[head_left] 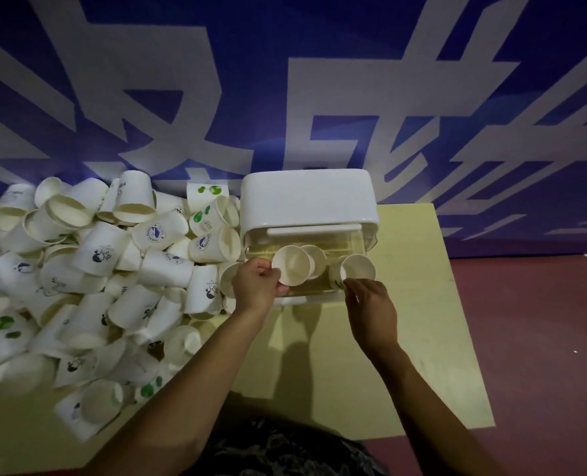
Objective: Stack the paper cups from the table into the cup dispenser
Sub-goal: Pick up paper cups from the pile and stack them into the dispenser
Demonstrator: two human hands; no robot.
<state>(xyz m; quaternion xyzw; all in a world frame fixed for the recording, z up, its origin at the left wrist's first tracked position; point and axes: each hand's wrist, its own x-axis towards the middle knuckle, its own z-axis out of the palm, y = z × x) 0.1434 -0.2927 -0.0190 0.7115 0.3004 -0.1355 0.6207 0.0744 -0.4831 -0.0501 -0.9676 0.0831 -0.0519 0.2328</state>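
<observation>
A white cup dispenser (307,201) with a clear front stands on the yellow table (371,365) against the wall. My left hand (256,283) grips a white paper cup (290,264) at the dispenser's open front, mouth toward me. Just behind that cup sits another cup (318,261), inside the dispenser. My right hand (371,310) pinches the lower rim of a third cup (355,269) at the right of the opening. A big heap of loose paper cups (89,269) covers the table's left half.
A blue wall with large white characters (285,97) rises right behind the table. The table's right edge (457,304) drops to a dark red floor (542,338). Bare yellow tabletop lies in front of the dispenser, between my forearms.
</observation>
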